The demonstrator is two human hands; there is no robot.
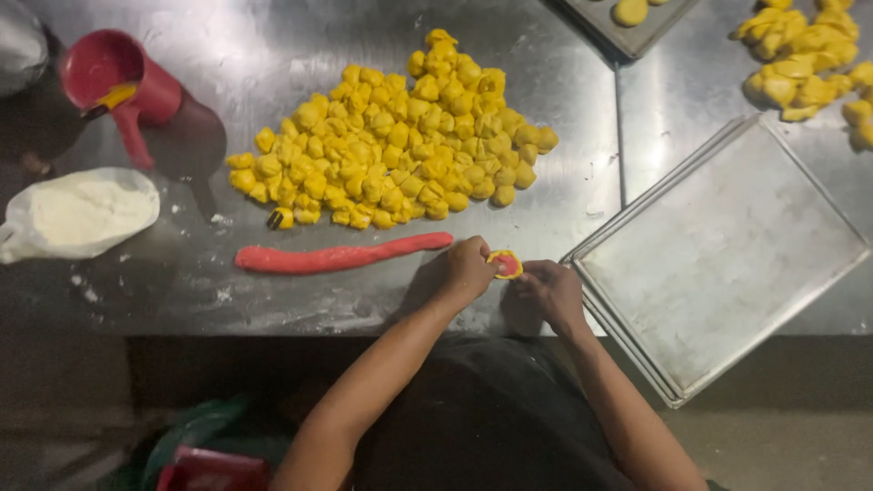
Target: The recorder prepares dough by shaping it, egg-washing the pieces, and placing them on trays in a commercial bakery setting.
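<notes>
Steel worktable (546, 227) is bearing a yellow dough heap (391, 145), red dough rope (341, 256) and empty tray (718, 255), while left hand (466, 270) and right hand (548, 289) are pinching a yellow-and-red dough piece (506, 264) between closed fingertips at the front edge.

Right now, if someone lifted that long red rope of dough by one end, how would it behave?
The red dough rope would probably droop and stretch, since it lies thin and slightly wavy on the steel table. It may tear partway. Pushed sideways, it might roll, being rounded.

Small yellow dough piece (506, 264), red-filled
</notes>
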